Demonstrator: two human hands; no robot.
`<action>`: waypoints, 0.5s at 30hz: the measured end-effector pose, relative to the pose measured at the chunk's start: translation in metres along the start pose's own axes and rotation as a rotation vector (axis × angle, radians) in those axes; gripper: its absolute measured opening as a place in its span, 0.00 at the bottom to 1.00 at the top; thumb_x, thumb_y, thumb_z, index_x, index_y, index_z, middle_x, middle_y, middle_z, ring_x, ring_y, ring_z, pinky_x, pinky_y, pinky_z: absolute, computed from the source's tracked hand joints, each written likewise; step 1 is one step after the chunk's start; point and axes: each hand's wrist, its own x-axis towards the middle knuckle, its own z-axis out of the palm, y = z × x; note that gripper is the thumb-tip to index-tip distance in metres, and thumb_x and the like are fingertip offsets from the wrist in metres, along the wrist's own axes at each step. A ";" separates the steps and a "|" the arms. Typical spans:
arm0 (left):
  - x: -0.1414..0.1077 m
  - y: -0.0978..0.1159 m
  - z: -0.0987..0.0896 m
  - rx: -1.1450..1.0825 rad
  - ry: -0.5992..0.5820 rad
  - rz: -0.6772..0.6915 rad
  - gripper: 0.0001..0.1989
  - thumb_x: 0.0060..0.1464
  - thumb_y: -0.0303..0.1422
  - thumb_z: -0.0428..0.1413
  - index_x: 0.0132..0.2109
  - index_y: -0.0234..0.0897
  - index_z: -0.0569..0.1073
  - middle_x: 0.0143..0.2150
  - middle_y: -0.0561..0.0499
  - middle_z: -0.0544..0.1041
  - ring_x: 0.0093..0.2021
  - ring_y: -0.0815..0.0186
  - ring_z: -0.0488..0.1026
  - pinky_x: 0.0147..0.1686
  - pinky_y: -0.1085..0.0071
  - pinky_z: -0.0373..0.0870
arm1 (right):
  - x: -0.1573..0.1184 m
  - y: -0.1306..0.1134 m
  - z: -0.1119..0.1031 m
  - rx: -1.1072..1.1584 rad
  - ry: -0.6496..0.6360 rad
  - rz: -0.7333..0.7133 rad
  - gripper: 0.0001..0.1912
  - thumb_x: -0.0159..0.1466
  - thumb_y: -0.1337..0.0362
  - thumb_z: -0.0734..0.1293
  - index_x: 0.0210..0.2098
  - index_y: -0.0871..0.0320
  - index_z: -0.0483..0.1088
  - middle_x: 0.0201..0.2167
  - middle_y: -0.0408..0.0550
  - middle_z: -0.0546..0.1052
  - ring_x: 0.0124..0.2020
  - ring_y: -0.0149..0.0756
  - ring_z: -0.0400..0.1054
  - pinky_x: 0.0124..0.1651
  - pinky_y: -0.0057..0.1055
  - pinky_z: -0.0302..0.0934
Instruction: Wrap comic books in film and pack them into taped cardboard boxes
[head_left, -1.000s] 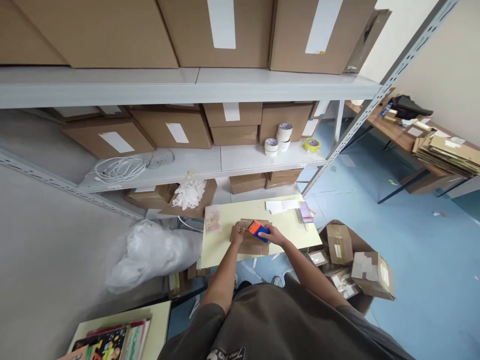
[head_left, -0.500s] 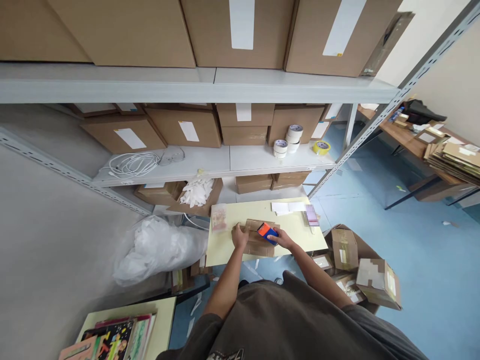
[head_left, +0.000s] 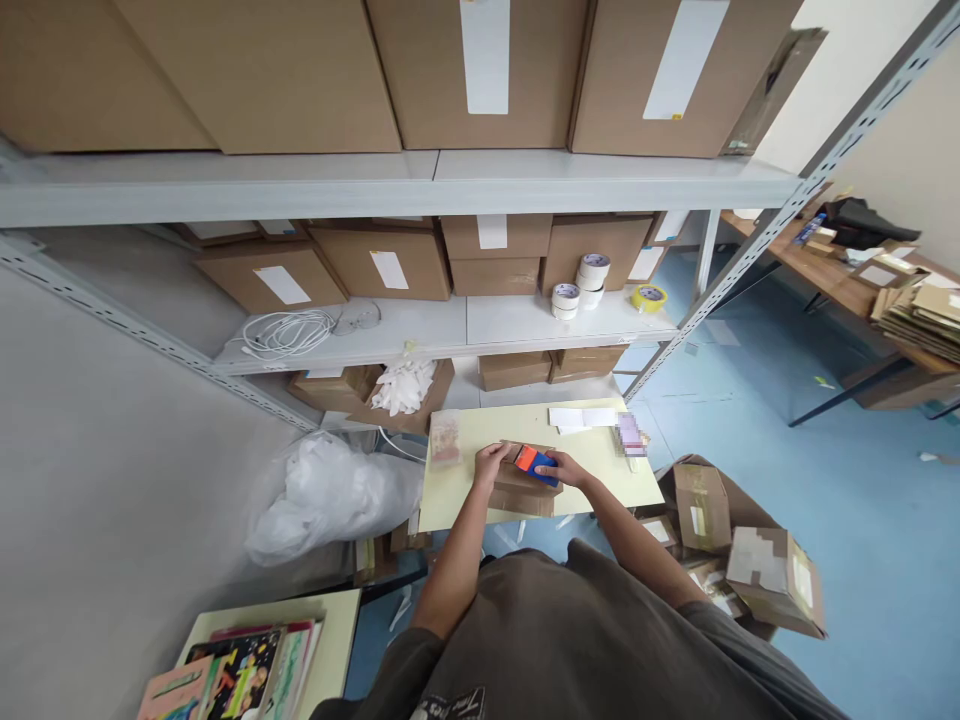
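The small orange-and-blue box (head_left: pixel 537 464) sits tilted on the slant from where I watch, its long axis running from far left to near right; the orange end points toward the left hand (head_left: pixel 490 466) and away from the wearer's body, and the blue end points back toward the right and the wearer. I find it between the two hands, over a piece of brown cardboard (head_left: pixel 521 499), though I cannot tell whether its underside touches that cardboard. The right hand (head_left: pixel 568 468) is closed around the blue end, thumb and fingers wrapped on it from the right side. The left hand is partly curled at the far left corner of the cardboard, just beside the orange end; I cannot tell from here whether its fingertips pinch the cardboard or merely rest on it. The cardboard lies on a pale yellow table (head_left: pixel 454 492), near its front edge. Farther out on that tabletop I have a clear packet (head_left: pixel 445 437) to the left, white papers (head_left: pixel 581 418) at the back and a blurred purple item (head_left: pixel 631 436) by the right end. Behind, the grey shelf (head_left: pixel 420 330) bears a coil of white cable (head_left: pixel 289 333), white tape rolls (head_left: pixel 592 272) and a yellow tape roll (head_left: pixel 648 298). Brown cartons (head_left: pixel 776 580) are heaped right of the table, and a bulging plastic bag (head_left: pixel 337 490) lies left of it.
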 end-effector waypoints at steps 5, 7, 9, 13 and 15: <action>0.001 -0.008 -0.007 0.025 0.215 -0.030 0.28 0.54 0.56 0.62 0.45 0.34 0.86 0.44 0.39 0.86 0.45 0.53 0.82 0.46 0.61 0.79 | 0.018 -0.019 -0.001 -0.142 -0.022 0.024 0.28 0.56 0.36 0.73 0.34 0.56 0.78 0.30 0.44 0.80 0.33 0.39 0.70 0.37 0.31 0.62; 0.004 -0.015 -0.008 0.015 0.276 -0.057 0.28 0.54 0.56 0.62 0.44 0.34 0.86 0.43 0.39 0.86 0.44 0.54 0.83 0.44 0.61 0.79 | 0.023 -0.025 0.000 -0.212 -0.020 0.037 0.28 0.56 0.35 0.73 0.32 0.56 0.77 0.28 0.45 0.79 0.30 0.38 0.70 0.35 0.30 0.60; 0.006 -0.022 -0.009 -0.009 0.333 -0.095 0.27 0.52 0.55 0.63 0.41 0.34 0.85 0.41 0.40 0.86 0.42 0.54 0.83 0.43 0.61 0.79 | 0.026 -0.027 0.002 -0.255 -0.020 0.053 0.28 0.56 0.35 0.72 0.31 0.56 0.77 0.27 0.44 0.79 0.29 0.37 0.69 0.33 0.29 0.58; 0.007 -0.036 -0.014 -0.045 0.399 -0.193 0.22 0.52 0.50 0.64 0.38 0.34 0.84 0.36 0.42 0.86 0.41 0.53 0.82 0.41 0.61 0.78 | 0.027 -0.023 0.006 -0.298 -0.015 0.093 0.28 0.54 0.34 0.74 0.31 0.55 0.76 0.27 0.43 0.79 0.30 0.37 0.70 0.34 0.28 0.58; 0.007 -0.042 -0.015 -0.028 0.403 -0.204 0.20 0.54 0.48 0.62 0.39 0.33 0.84 0.37 0.40 0.86 0.43 0.52 0.82 0.42 0.61 0.77 | 0.028 -0.021 0.007 -0.317 0.004 0.122 0.29 0.53 0.34 0.75 0.32 0.54 0.77 0.27 0.43 0.79 0.32 0.38 0.71 0.35 0.28 0.58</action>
